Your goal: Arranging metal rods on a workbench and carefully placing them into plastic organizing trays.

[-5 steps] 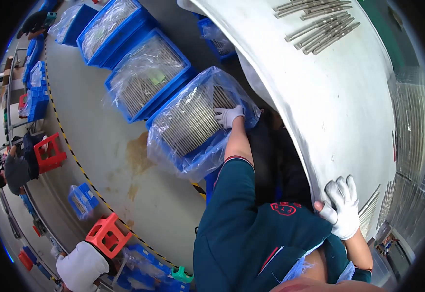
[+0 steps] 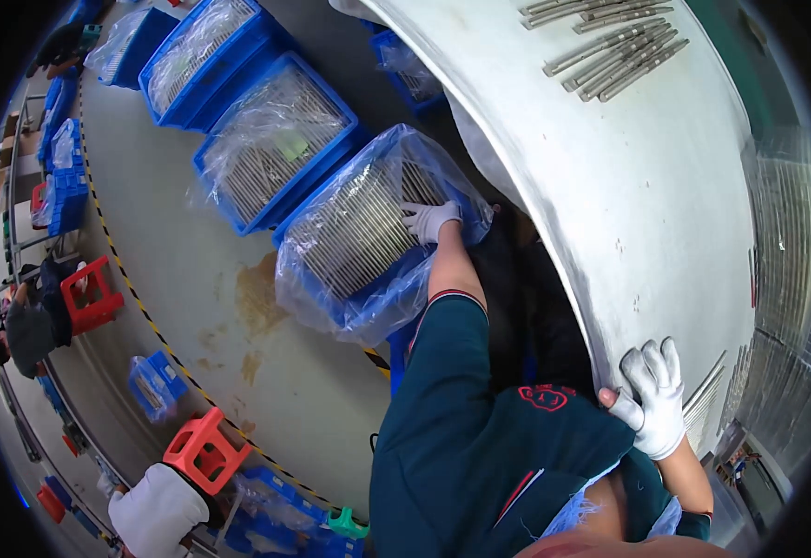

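Rods point(image 2: 354, 232) packed flat in a plastic-lined blue crate point(image 2: 368, 246) sit under the left hand point(image 2: 430, 220), gloved fingers curled onto them, grip unclear; right hand point(image 2: 654, 395) splayed open on the white table point(image 2: 628, 186) edge, likely bracing the lean

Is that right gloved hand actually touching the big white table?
Touching. The head view shows the right hand with its fingers laid flat over the edge of the white table.

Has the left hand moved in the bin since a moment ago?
No: the left hand rests at the same spot on the rods in the nearest bin.
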A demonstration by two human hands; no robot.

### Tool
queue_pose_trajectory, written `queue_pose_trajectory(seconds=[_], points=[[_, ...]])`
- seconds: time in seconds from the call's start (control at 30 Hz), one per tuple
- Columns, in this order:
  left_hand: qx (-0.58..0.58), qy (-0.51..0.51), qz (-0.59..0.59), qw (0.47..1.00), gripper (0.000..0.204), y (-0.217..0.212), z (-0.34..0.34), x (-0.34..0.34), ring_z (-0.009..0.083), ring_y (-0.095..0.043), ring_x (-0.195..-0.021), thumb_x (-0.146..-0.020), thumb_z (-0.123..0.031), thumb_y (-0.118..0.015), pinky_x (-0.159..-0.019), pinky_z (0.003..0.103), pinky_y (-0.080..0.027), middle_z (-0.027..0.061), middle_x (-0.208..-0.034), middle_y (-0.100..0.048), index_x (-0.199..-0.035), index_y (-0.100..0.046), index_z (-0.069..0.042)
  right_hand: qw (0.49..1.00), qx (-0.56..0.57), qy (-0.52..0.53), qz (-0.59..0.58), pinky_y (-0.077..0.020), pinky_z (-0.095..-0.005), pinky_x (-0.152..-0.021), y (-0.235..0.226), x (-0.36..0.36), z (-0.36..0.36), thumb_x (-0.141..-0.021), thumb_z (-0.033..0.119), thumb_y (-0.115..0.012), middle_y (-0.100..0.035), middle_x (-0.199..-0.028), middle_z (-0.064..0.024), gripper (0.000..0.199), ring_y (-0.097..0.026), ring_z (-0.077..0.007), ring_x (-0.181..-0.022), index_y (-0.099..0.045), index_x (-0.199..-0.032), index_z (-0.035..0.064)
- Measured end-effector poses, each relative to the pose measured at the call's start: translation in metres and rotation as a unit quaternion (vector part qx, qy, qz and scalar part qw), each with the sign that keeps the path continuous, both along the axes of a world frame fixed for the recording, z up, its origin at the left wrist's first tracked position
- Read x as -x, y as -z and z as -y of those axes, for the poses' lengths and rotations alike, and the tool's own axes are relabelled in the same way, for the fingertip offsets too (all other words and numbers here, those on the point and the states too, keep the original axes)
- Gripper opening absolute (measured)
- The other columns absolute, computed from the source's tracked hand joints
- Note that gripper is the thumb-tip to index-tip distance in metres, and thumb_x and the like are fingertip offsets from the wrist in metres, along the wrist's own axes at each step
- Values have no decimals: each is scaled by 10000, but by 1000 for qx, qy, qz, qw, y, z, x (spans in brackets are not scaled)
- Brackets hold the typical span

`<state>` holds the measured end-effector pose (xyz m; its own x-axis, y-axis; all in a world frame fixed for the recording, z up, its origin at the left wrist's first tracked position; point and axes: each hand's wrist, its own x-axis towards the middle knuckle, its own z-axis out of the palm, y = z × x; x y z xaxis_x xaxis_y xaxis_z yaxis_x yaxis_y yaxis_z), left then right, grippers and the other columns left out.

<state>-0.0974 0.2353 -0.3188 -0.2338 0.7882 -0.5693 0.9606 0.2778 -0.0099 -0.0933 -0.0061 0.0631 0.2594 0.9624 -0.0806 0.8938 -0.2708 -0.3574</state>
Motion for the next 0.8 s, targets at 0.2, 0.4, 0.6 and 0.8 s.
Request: queue_pose_trajectory(seconds=[0.2,0.4,0.6,0.8], points=[[-70,41,96,992,755,32,-12,42,347,-550,-931,-660,-136,-627,-790,412,-469,195,-1071,-473,-1283,-209,-57,1000,11,4,12,-341,-417,-602,-5,0,-1,-661,206,-608,-496,-817,-79,251,-435,-268,-731,-489,-882,211],[-75,103,164,978,532,34,-37,86,363,-582,-886,-691,-111,-563,-776,431,-453,242,-992,-558,-1171,-350,-19,1000,0,-8,26,-348,-420,-610,-2,-4,-6,-661,214,-637,-508,-810,-83,204,-445,-271,-743,-491,-802,186],[129,-20,276,952,382,42,-66,71,375,-584,-880,-629,-184,-602,-768,398,-461,262,-892,-595,-924,-565,56,999,-24,18,13,-363,-442,-635,-5,-1,-5,-598,161,-640,-517,-856,-119,193,-467,-318,-788,-495,-725,146],[39,74,256,963,341,64,-89,75,382,-566,-923,-659,-171,-558,-783,383,-454,289,-913,-580,-884,-576,85,999,-31,-5,22,-367,-488,-723,-11,5,-7,-610,159,-573,-511,-972,-170,181,-480,-358,-890,-520,-780,127]])
